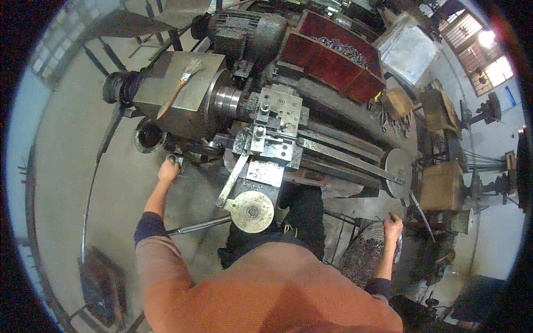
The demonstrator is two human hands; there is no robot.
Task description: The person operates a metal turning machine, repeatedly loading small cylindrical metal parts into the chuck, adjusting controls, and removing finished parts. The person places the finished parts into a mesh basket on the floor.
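Note:
A small metal lathe stands before me, with its bright spindle at the centre left and a steel tool block beside it. My left hand is closed at a small metal part below the headstock; whether that part is a handle I cannot tell. My right hand is out to the right, above a basket of dark metal chips, with its fingers closed around a small, unclear dark thing. Between my arms are a round pale disc and a flat lever. A wooden-handled paintbrush lies on the headstock cover.
Behind the lathe are a motor and a dark red bin holding many small metal pieces. A long bar runs right to a round plate. Metal rods stick out near my left arm. Cardboard boxes stand at the right.

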